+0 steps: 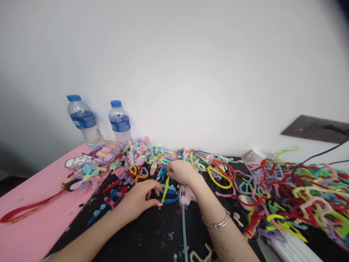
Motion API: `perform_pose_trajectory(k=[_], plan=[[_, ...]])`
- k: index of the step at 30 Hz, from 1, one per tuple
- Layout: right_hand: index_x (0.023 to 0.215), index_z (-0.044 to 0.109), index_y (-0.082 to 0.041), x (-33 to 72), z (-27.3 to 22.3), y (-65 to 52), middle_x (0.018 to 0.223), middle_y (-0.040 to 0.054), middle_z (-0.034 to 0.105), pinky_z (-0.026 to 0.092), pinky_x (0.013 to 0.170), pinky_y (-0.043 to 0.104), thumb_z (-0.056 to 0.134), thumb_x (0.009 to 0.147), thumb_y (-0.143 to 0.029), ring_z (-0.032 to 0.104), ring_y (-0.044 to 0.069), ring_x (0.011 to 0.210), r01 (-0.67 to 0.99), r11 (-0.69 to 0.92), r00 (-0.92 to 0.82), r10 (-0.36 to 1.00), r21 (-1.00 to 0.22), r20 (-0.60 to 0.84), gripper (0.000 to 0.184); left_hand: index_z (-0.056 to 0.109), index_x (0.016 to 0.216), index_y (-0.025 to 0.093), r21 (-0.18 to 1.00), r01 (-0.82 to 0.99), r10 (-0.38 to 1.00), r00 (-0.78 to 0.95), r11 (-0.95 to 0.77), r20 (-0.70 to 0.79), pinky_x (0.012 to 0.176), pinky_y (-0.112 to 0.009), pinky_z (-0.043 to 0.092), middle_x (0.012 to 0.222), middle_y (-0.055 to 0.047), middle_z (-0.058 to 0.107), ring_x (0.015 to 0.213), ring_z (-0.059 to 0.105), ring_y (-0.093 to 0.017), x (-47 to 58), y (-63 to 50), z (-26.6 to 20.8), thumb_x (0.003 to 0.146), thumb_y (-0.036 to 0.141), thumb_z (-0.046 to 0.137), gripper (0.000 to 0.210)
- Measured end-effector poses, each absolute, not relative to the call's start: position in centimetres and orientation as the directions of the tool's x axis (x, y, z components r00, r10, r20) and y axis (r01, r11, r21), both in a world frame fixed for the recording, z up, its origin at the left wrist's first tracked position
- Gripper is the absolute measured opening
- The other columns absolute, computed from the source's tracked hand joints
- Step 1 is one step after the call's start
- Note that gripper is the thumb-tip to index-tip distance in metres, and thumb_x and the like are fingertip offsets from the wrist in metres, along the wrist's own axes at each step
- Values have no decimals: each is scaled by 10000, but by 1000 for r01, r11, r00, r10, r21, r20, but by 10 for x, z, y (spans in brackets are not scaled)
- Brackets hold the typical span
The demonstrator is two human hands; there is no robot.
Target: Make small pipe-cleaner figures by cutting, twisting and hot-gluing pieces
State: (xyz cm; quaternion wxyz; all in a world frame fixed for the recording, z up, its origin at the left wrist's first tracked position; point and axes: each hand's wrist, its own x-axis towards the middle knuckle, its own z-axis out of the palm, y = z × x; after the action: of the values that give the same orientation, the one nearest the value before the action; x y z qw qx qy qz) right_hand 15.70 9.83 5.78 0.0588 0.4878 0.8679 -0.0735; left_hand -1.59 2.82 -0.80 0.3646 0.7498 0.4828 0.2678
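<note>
My left hand (143,198) hovers low over the black work surface, its curled fingers and thumb apart with a gap between them. Just beyond its fingertips runs a yellow pipe cleaner (165,190), whose upper end goes under the fingers of my right hand (180,171). That hand is closed in a pinch, its fingertips partly hidden. Blue pipe cleaners (170,199) lie behind the yellow one. Below my right wrist is a pale pink glue gun (186,196), with a long translucent glue stick (184,233) pointing toward me.
Pipe-cleaner shapes (139,153) are heaped along the wall. A large tangle of loose pipe cleaners (294,196) covers the right side. Two water bottles (120,123) stand at back left, near a pink board (32,203). Scissors (202,157) lie at the back.
</note>
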Motion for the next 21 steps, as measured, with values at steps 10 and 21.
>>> perform_pose_trajectory(k=[10,21], plan=[[839,672,-199,159,54,98,833,74,684,423,632,269,513,817,-273,634,220,805,846,527,-532,835,-73,-139,177,671,797,229,775,538,893,445,-330,71,583,-202,368,768,8,673,640,549,-139,-16,28,-2,738,214,623,77],[833,678,-213,161,55,99,837,55,692,420,628,245,519,815,-274,636,197,796,846,527,-533,832,-81,-157,171,689,796,216,665,594,851,511,-452,123,728,-231,412,815,-1,685,790,590,-152,-19,29,-4,806,179,592,104]])
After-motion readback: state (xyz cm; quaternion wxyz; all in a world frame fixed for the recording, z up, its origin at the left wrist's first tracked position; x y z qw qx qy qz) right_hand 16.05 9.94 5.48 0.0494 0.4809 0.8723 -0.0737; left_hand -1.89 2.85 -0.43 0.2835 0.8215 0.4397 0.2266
